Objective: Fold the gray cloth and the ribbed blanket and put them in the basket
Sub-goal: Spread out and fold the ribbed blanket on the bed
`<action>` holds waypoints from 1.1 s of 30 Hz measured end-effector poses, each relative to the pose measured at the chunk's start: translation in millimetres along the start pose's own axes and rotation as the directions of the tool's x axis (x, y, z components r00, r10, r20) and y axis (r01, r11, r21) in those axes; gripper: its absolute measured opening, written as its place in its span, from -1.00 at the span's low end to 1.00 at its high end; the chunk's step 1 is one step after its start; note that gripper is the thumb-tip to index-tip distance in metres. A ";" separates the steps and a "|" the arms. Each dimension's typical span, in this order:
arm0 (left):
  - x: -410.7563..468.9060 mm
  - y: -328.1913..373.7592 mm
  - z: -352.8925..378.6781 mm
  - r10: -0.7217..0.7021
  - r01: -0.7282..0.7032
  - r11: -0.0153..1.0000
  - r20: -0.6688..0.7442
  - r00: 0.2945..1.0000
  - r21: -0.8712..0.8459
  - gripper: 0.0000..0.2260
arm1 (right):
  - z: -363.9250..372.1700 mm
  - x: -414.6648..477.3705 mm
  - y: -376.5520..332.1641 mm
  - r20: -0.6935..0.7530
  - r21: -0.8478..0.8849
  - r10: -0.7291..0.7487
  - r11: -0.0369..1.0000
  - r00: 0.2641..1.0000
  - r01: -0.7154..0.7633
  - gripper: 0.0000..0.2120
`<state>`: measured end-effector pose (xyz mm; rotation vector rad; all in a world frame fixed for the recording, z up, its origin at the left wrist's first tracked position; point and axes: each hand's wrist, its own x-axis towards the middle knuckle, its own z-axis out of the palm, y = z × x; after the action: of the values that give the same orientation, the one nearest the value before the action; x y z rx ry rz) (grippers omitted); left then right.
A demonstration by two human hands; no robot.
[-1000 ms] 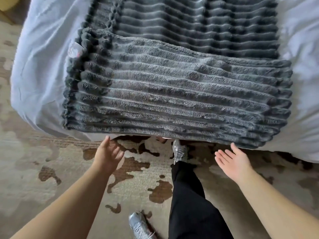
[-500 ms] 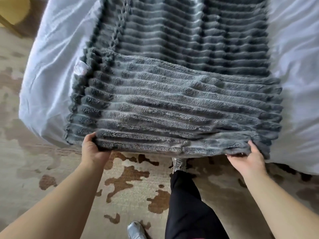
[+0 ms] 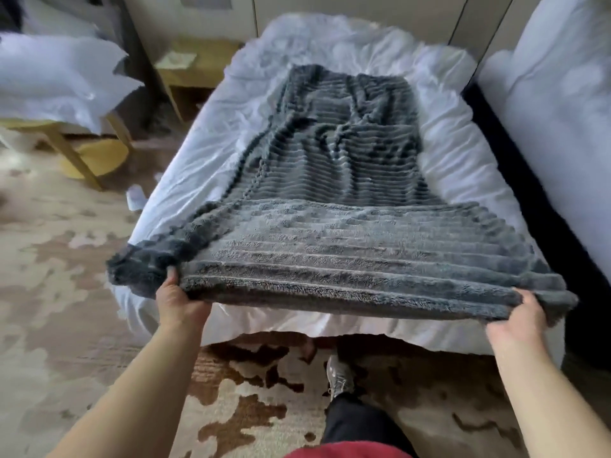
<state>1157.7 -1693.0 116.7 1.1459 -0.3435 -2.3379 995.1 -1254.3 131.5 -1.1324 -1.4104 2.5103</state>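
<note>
The blanket (image 3: 347, 246) lies lengthwise down the middle of the bed (image 3: 205, 160), its far end rumpled near the head, its near part doubled over in a flat layer with the ribs running across. The near edge is raised off the foot of the bed and stretched between the two hands. The left hand (image 3: 183, 299) grips the edge near its left corner, thumb on top and fingers tucked under the pile; a loose tuft of corner sticks out to the left of it. The right hand (image 3: 515, 320) grips the edge near the right corner in the same way, though its fingers are hidden under the fabric, so the hold is probably a pinch. Below the edge, a shoe (image 3: 339, 378) stands on the carpet (image 3: 66, 292). A pillow (image 3: 56, 77) lies well off to the left.
</note>
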 end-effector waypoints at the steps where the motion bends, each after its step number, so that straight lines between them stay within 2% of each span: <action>1: -8.6 -2.8 -13.7 -0.007 0.007 1.000 -0.026 1.000 -0.007 -0.69 | -13.2 -8.7 5.5 -0.008 -0.009 0.017 1.000 1.000 -0.017 -0.84; 3: -22.7 -10.6 -46.6 -0.061 0.061 0.998 -0.111 0.992 -0.004 -0.62 | -48.4 -27.6 23.4 -0.037 -0.082 0.087 0.993 0.996 -0.089 -0.84; 4: -28.8 -13.9 -63.8 -0.101 0.099 0.995 -0.160 0.982 -0.023 -0.61 | -68.0 -31.1 35.1 -0.008 -0.031 0.108 0.994 0.994 -0.108 -0.82; 7: -49.2 -18.4 -101.6 -0.155 0.169 0.985 -0.284 0.946 0.026 -0.57 | -107.8 -47.5 58.5 -0.076 0.008 0.228 0.974 0.971 -0.228 -0.78; 9: -63.0 -18.1 -111.5 -0.169 0.187 0.981 -0.263 0.950 0.043 -0.53 | -127.7 -54.6 63.2 -0.141 -0.061 0.214 0.973 0.967 -0.224 -0.78; 10: -68.5 -17.7 -113.5 -0.169 0.185 0.982 -0.244 0.955 0.042 -0.50 | -126.0 -63.9 57.2 -0.085 0.029 0.335 0.942 0.938 -0.334 -0.78; 11: -73.8 -16.6 -113.5 -0.164 0.180 0.983 -0.233 0.959 0.049 -0.48 | -119.3 -67.2 51.1 -0.029 0.017 0.379 0.925 0.925 -0.379 -0.74; 13: -81.7 -15.6 -112.2 -0.160 0.174 0.984 -0.216 0.963 0.048 -0.49 | -121.7 -70.1 48.0 -0.014 0.016 0.282 0.959 0.959 -0.282 -0.77; 14: -83.4 -15.8 -113.1 -0.158 0.168 0.985 -0.207 0.965 0.031 -0.50 | -120.0 -72.4 45.1 -0.084 -0.032 0.175 0.984 0.981 -0.178 -0.82; 16: -86.4 -15.3 -116.7 -0.155 0.158 0.988 -0.192 0.969 -0.002 -0.53 | -114.4 -77.8 41.2 -0.090 0.003 0.164 0.986 0.982 -0.165 -0.85; 17: -86.7 -15.1 -119.9 -0.157 0.157 0.987 -0.188 0.970 -0.015 -0.56 | -115.1 -80.0 39.5 -0.089 -0.037 0.134 0.990 0.987 -0.138 -0.86; 18: -86.7 -15.5 -123.1 -0.166 0.163 0.986 -0.190 0.968 -0.028 -0.58 | -117.0 -81.0 39.1 -0.095 -0.061 0.133 0.988 0.987 -0.139 -0.85; 21: -88.9 -20.7 -130.6 -0.194 0.191 0.981 -0.234 0.953 -0.035 -0.61 | -128.0 -81.2 45.1 -0.089 0.020 0.191 0.982 0.977 -0.190 -0.81; 24: -90.7 -27.2 -131.5 -0.227 0.218 0.974 -0.268 0.936 -0.063 -0.64 | -137.5 -82.9 55.9 -0.153 0.047 0.260 0.966 0.953 -0.256 -0.78; 28: -83.4 -29.8 -119.4 -0.256 0.251 0.967 -0.262 0.931 -0.050 -0.57 | -142.5 -69.5 66.0 -0.182 0.107 0.327 0.944 0.928 -0.312 -0.79; 33: -53.2 -25.3 -78.5 -0.215 0.225 0.973 -0.151 0.965 0.053 -0.57 | -113.0 -57.4 51.4 -0.218 0.117 0.249 0.966 0.944 -0.228 -0.83</action>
<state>1238.7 -1643.0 93.0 1.4450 -0.2576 -2.4288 1121.8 -1224.1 89.6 -1.6039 -1.1503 2.4581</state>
